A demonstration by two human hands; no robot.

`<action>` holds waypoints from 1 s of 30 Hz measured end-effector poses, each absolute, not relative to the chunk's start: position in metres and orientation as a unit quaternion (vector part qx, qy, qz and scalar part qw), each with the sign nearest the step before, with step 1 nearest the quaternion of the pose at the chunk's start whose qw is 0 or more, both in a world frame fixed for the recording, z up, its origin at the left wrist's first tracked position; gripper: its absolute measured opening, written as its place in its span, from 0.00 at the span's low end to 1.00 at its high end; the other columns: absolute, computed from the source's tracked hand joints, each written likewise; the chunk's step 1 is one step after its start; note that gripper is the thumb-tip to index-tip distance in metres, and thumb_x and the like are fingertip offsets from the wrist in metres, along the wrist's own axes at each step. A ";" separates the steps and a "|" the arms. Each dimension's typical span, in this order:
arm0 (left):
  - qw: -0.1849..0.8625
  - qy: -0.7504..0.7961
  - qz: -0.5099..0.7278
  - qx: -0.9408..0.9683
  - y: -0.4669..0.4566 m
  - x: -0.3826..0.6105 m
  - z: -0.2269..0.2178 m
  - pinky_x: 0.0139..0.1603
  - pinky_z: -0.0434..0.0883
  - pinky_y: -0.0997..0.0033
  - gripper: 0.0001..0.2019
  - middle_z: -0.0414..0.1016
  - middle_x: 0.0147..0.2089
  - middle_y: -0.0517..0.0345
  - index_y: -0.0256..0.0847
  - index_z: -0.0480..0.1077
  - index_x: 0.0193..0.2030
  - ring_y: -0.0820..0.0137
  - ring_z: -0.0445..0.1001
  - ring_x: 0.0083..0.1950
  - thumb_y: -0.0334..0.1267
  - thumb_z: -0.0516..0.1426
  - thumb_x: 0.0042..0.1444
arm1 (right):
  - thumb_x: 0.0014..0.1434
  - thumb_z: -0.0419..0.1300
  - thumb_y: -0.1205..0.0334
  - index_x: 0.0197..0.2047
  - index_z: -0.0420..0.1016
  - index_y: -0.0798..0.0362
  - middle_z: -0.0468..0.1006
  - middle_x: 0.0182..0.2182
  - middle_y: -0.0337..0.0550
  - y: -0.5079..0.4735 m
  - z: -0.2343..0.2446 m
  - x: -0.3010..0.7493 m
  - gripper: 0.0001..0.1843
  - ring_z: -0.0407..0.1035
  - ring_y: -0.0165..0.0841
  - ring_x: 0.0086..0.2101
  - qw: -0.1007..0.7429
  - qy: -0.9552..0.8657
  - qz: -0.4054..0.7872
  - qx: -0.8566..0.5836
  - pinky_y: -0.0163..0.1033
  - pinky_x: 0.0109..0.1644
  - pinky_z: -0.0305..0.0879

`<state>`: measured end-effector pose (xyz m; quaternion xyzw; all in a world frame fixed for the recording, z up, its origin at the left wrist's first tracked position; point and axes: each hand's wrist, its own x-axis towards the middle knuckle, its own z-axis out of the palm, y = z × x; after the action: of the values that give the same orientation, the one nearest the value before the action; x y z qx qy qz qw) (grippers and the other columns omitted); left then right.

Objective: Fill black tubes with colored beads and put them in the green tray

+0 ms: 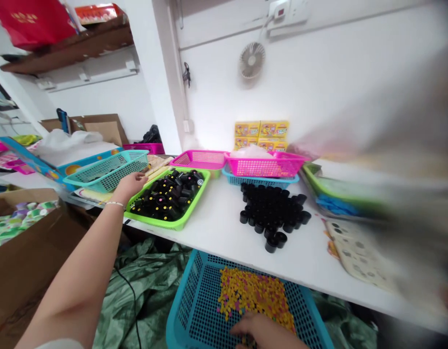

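My left hand (131, 185) reaches out over the near left corner of a green tray (180, 222) full of small black caps (169, 194). Its fingers are stretched toward the caps and hold nothing that I can see. My right hand (262, 332) is low in a blue mesh basket (195, 310) below the table edge. Its fingers curl down into a heap of small yellow and pink pieces (253, 293). A cluster of upright black cylinders (273, 211) stands on the white table (224, 228) between the two hands.
A teal basket (107, 169) sits left of the green tray. Pink baskets (264, 165) and yellow boxes (262, 133) line the wall. A cardboard box (24, 232) stands at the left, green sheeting (147, 281) lies below, and the right side is blurred.
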<state>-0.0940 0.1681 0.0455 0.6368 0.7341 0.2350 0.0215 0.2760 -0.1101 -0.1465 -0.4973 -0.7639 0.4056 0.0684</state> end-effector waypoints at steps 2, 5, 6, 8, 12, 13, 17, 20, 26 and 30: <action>-0.034 0.698 0.301 0.649 0.145 -0.066 0.056 0.49 0.68 0.60 0.19 0.77 0.46 0.46 0.37 0.70 0.49 0.56 0.74 0.47 0.46 0.52 0.56 | 0.48 0.63 0.62 0.49 0.76 0.41 0.77 0.46 0.44 -0.113 -0.148 0.279 0.23 0.72 0.42 0.44 0.039 -0.753 0.388 -0.530 0.41 0.48 0.66; -0.066 0.573 0.361 0.733 0.104 -0.001 0.059 0.50 0.68 0.64 0.15 0.76 0.46 0.53 0.41 0.71 0.47 0.61 0.74 0.45 0.42 0.51 0.57 | 0.44 0.61 0.68 0.47 0.77 0.47 0.73 0.50 0.51 -0.117 -0.156 0.278 0.24 0.70 0.48 0.47 -0.042 -0.760 0.348 -0.547 0.46 0.48 0.67; -0.030 0.524 0.356 0.773 0.093 0.024 0.053 0.49 0.69 0.66 0.14 0.76 0.45 0.55 0.42 0.71 0.47 0.64 0.74 0.44 0.42 0.51 0.58 | 0.45 0.59 0.70 0.45 0.78 0.50 0.74 0.49 0.54 -0.118 -0.161 0.277 0.22 0.71 0.49 0.46 -0.063 -0.763 0.336 -0.548 0.46 0.47 0.68; 0.068 0.424 0.302 0.851 0.077 0.071 0.029 0.47 0.70 0.68 0.13 0.76 0.46 0.57 0.44 0.71 0.47 0.67 0.74 0.43 0.42 0.51 0.59 | 0.46 0.56 0.72 0.44 0.78 0.54 0.76 0.45 0.56 -0.120 -0.172 0.275 0.20 0.74 0.47 0.42 -0.070 -0.758 0.329 -0.559 0.44 0.43 0.70; 0.174 0.330 0.212 0.903 0.082 0.139 -0.044 0.55 0.66 0.61 0.23 0.70 0.55 0.50 0.43 0.63 0.57 0.61 0.69 0.54 0.42 0.58 0.54 | 0.48 0.54 0.72 0.45 0.77 0.55 0.81 0.36 0.52 -0.120 -0.185 0.273 0.20 0.77 0.43 0.37 -0.050 -0.735 0.333 -0.589 0.40 0.38 0.71; 0.191 0.335 0.212 0.898 0.088 0.149 -0.059 0.55 0.66 0.60 0.25 0.70 0.54 0.48 0.41 0.62 0.58 0.60 0.69 0.54 0.42 0.58 0.53 | 0.48 0.54 0.73 0.43 0.78 0.54 0.81 0.36 0.53 -0.120 -0.184 0.273 0.20 0.76 0.44 0.38 -0.061 -0.737 0.322 -0.591 0.40 0.39 0.71; 0.234 0.368 0.271 0.858 0.100 0.166 -0.089 0.49 0.68 0.62 0.16 0.74 0.44 0.50 0.40 0.64 0.52 0.63 0.72 0.46 0.39 0.55 0.57 | 0.47 0.56 0.74 0.36 0.81 0.54 0.82 0.35 0.52 -0.116 -0.174 0.271 0.16 0.76 0.44 0.37 -0.093 -0.721 0.317 -0.609 0.40 0.38 0.70; 0.249 0.352 0.286 0.856 0.096 0.160 -0.087 0.49 0.67 0.64 0.10 0.73 0.44 0.54 0.42 0.65 0.45 0.65 0.72 0.45 0.37 0.55 0.56 | 0.46 0.58 0.73 0.30 0.80 0.52 0.81 0.29 0.45 -0.114 -0.167 0.274 0.11 0.76 0.39 0.32 -0.068 -0.684 0.354 -0.634 0.36 0.34 0.68; 0.341 0.305 0.227 0.860 0.075 0.115 -0.081 0.47 0.68 0.67 0.28 0.73 0.43 0.57 0.44 0.57 0.56 0.69 0.72 0.42 0.35 0.60 0.48 | 0.53 0.56 0.70 0.30 0.76 0.53 0.77 0.30 0.42 -0.095 -0.116 0.288 0.08 0.71 0.31 0.31 0.162 -0.756 0.331 -0.541 0.33 0.36 0.66; 0.398 0.241 0.228 0.855 0.067 0.092 -0.087 0.53 0.67 0.65 0.30 0.74 0.44 0.55 0.43 0.56 0.58 0.67 0.73 0.47 0.32 0.60 0.46 | 0.60 0.54 0.66 0.35 0.74 0.53 0.75 0.33 0.42 -0.058 -0.072 0.293 0.07 0.70 0.31 0.33 0.332 -0.736 0.236 -0.540 0.36 0.40 0.67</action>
<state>0.0916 0.0666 -0.0866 0.8553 0.2408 0.2284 0.3978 0.2927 -0.0583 -0.0721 -0.5403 -0.7365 0.2360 0.3317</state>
